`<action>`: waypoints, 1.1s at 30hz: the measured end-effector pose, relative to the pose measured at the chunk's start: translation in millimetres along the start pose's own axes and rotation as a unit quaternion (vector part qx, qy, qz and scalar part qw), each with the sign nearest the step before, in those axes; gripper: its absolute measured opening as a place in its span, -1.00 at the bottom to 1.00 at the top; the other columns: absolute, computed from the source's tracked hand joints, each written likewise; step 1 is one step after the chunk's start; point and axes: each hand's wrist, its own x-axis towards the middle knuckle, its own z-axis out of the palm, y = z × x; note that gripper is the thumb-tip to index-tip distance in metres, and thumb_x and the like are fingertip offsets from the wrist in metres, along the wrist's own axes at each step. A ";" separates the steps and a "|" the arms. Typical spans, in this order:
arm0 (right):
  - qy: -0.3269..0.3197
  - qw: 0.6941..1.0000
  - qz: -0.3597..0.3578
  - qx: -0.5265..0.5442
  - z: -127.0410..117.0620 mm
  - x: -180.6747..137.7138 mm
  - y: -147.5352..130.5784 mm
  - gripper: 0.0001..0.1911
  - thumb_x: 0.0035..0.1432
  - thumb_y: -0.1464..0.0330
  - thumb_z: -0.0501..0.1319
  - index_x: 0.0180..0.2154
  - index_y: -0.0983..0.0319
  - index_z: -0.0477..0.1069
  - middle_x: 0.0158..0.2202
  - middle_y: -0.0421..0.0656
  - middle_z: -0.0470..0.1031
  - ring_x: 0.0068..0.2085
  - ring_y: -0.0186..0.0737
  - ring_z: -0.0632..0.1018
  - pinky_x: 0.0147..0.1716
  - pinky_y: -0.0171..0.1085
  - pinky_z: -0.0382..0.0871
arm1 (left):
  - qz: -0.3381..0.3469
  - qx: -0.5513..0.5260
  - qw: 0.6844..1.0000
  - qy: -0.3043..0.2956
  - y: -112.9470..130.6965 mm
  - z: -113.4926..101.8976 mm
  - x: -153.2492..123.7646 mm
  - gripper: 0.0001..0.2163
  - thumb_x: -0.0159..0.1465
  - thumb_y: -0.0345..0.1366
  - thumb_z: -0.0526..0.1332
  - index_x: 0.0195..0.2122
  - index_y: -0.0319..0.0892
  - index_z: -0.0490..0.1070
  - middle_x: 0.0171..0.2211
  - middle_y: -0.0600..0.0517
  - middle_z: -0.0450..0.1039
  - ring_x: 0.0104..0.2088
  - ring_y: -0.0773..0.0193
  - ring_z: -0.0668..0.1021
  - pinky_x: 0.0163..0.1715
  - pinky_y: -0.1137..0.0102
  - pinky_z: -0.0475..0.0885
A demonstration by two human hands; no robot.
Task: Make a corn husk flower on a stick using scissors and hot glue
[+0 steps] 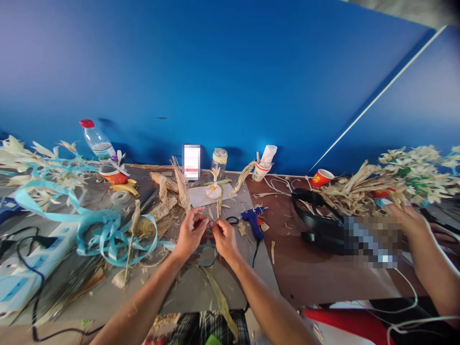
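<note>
My left hand [191,233] and my right hand [224,235] meet over the middle of the table, fingertips pinched together on a thin pale strip of corn husk [210,221] stretched between them. Just beyond the hands stands a small husk flower [214,189] on a white sheet. A blue glue gun [254,221] lies close to the right of my right hand. Dark scissors [233,220] lie between the hand and the gun. A long husk leaf [221,299] trails down under my forearms.
Light blue ribbon [108,230] loops at the left beside a white power strip [27,268]. Dried corn cobs [161,181], a jar [219,160], paper cups [261,170] and a water bottle [96,140] line the back. At right, another person's hand [409,218] reaches by husk flowers [413,175].
</note>
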 end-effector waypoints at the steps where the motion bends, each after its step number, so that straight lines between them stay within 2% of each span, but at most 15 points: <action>1: -0.008 1.000 -0.001 0.005 0.3 -0.4 -1.0 -0.69 0.13 0.26 0.06 -0.60 0.22 0.13 -0.60 -0.28 0.13 -0.52 -0.37 0.19 -0.53 -0.36 0.04 | -0.004 -0.013 1.000 0.000 0.0 0.4 0.1 -0.70 0.13 -0.28 0.19 -0.12 -0.18 0.22 -0.41 0.06 0.41 -0.43 0.34 0.49 -0.40 0.43 0.40; 7: -0.006 0.999 0.024 0.041 -1.9 -1.4 -2.6 -0.67 0.12 0.22 0.09 -0.60 0.23 0.14 -0.61 -0.30 0.09 -0.54 -0.40 0.16 -0.55 -0.38 0.03 | -0.023 -0.027 0.999 -0.039 -4.7 1.4 -0.1 -0.72 0.16 -0.28 0.14 -0.11 -0.17 0.16 -0.40 0.07 0.36 -0.42 0.34 0.47 -0.43 0.43 0.41; 14: 0.007 0.998 0.042 0.051 -8.1 2.7 2.0 -0.70 0.07 0.24 0.13 -0.61 0.24 0.18 -0.63 -0.30 0.14 -0.54 -0.40 0.19 -0.55 -0.39 0.05 | 0.038 0.114 0.986 -0.114 -7.6 -2.0 -4.2 -0.72 0.23 -0.30 0.06 -0.03 -0.19 0.15 -0.37 0.03 0.41 -0.36 0.34 0.46 -0.30 0.40 0.37; 17: -0.005 0.997 0.044 0.060 -9.2 4.2 3.8 -0.72 0.05 0.25 0.14 -0.60 0.24 0.21 -0.63 -0.29 0.16 -0.54 -0.39 0.20 -0.55 -0.39 0.07 | 0.053 0.140 0.980 -0.132 -9.8 -4.3 -4.1 -0.69 0.25 -0.30 0.05 0.01 -0.20 0.12 -0.35 0.02 0.42 -0.35 0.33 0.46 -0.28 0.40 0.35; 22: -0.017 0.996 0.049 0.073 -10.1 5.2 6.2 -0.81 0.03 0.27 0.16 -0.52 0.24 0.29 -0.58 -0.25 0.29 -0.52 -0.36 0.29 -0.51 -0.38 0.17 | 0.052 0.141 0.978 -0.142 -10.3 -6.3 -2.9 -0.69 0.26 -0.30 0.03 0.03 -0.19 0.10 -0.38 0.05 0.38 -0.37 0.34 0.43 -0.29 0.40 0.33; 27: -0.032 0.998 0.022 0.046 -10.9 4.2 3.9 -0.81 0.09 0.28 0.11 -0.50 0.23 0.28 -0.54 -0.22 0.32 -0.51 -0.33 0.33 -0.51 -0.37 0.20 | 0.028 0.101 0.982 -0.154 -7.9 -3.6 -3.4 -0.69 0.26 -0.26 0.03 0.02 -0.20 0.11 -0.45 0.09 0.31 -0.46 0.37 0.38 -0.42 0.45 0.32; 30: -0.012 0.999 0.012 0.036 -12.0 4.3 1.9 -0.79 0.13 0.26 0.06 -0.48 0.23 0.27 -0.54 -0.20 0.33 -0.50 -0.32 0.33 -0.49 -0.36 0.21 | -0.002 0.049 0.987 -0.151 -6.6 -1.3 -3.2 -0.67 0.27 -0.19 0.02 0.01 -0.20 0.11 -0.46 0.10 0.30 -0.59 0.41 0.33 -0.57 0.47 0.27; 33: 0.026 0.999 0.025 0.033 -14.3 5.2 2.1 -0.75 0.16 0.21 0.04 -0.47 0.22 0.27 -0.55 -0.22 0.31 -0.52 -0.33 0.30 -0.49 -0.36 0.20 | -0.025 0.022 0.990 -0.139 -4.7 -0.5 -2.5 -0.65 0.24 -0.12 0.05 -0.03 -0.21 0.15 -0.39 0.05 0.34 -0.61 0.43 0.34 -0.60 0.46 0.28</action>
